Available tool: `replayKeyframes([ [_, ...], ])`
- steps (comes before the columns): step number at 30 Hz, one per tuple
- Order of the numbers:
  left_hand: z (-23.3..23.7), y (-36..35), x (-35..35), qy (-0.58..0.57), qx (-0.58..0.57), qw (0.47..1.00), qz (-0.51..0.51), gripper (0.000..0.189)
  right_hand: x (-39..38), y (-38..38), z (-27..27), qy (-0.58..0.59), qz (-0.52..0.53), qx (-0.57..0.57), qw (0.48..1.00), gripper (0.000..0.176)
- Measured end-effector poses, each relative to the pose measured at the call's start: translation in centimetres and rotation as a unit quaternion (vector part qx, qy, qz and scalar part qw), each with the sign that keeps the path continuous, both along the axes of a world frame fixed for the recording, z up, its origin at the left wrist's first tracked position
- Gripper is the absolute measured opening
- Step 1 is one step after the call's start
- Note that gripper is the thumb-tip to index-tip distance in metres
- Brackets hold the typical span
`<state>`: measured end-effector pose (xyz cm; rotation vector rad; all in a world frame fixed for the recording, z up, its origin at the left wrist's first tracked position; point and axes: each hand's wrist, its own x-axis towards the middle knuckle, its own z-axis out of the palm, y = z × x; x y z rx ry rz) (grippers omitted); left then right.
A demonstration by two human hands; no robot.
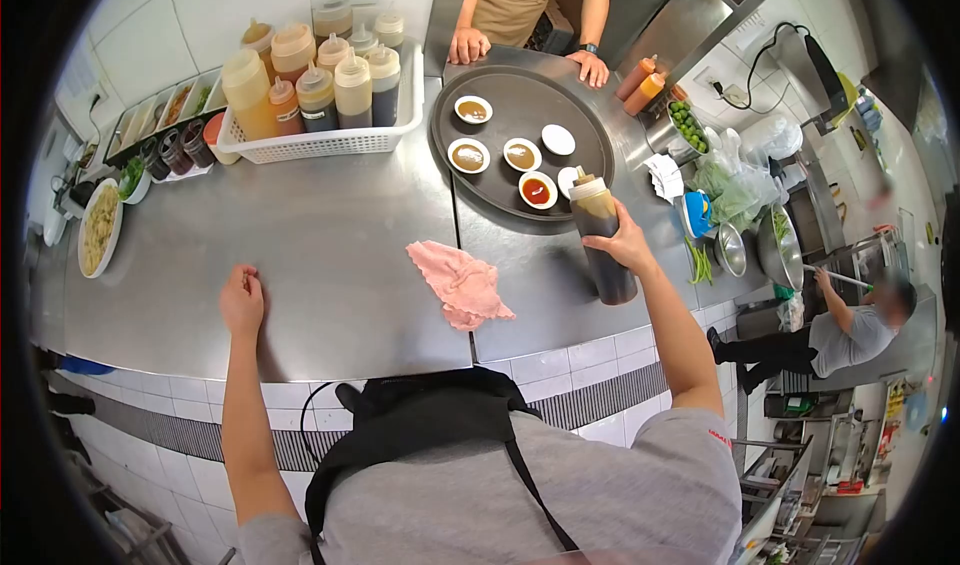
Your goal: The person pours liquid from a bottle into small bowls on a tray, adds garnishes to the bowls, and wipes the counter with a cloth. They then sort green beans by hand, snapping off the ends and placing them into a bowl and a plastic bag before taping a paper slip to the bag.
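Observation:
My right hand (627, 241) is wrapped round a squeeze bottle (607, 277) of dark sauce, its pale nozzle pointing up near the rim of a round dark tray (480, 197). On the tray sit small white sauce dishes: three hold brown sauce, including one dish (468, 156) at the left, and another dish (538, 191) holds red sauce. A plain white dish (558, 141) shows no sauce; one more (567, 179) is partly hidden behind the bottle. My left hand (242, 303) rests on the steel counter (340, 205), fingers curled in and nothing visible in them. A pink cloth (462, 283) lies crumpled between my hands.
A white basket (330, 145) of several squeeze bottles stands at the back left. An oval dish of food (100, 227) is far left. Another person's hands (590, 67) lean on the counter behind the tray. Metal bowls (730, 250) and bags crowd the right.

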<state>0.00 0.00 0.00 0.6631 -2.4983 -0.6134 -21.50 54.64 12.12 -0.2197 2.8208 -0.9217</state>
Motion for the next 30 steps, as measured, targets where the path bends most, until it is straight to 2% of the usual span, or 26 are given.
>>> replayKeyframes([
  [3,0.6,-0.7,-0.2,0.018,-0.020,1.000,0.002,0.006,-0.9,0.7,-0.8,0.015,-0.016,0.004,1.000,0.089],
  [5,0.5,-0.3,-0.4,0.019,-0.007,1.000,0.007,0.006,-1.4,1.6,-0.6,0.030,-0.007,0.073,0.997,0.090],
  [9,0.5,-0.1,-0.3,0.008,-0.011,1.000,0.008,0.006,-2.3,3.5,-0.5,0.017,0.001,0.131,0.991,0.092],
  [11,0.7,0.1,-0.2,0.009,-0.018,1.000,0.010,0.006,-2.7,4.1,-0.5,-0.010,0.000,0.208,0.978,0.093],
  [17,-0.1,-0.1,-0.3,0.028,-0.009,1.000,0.000,0.007,-3.2,3.9,1.4,-0.023,0.024,0.293,0.955,0.093],
  [30,0.3,0.2,-0.2,0.017,-0.002,1.000,0.008,0.007,-3.2,3.2,2.7,-0.052,0.023,0.330,0.942,0.089],
])
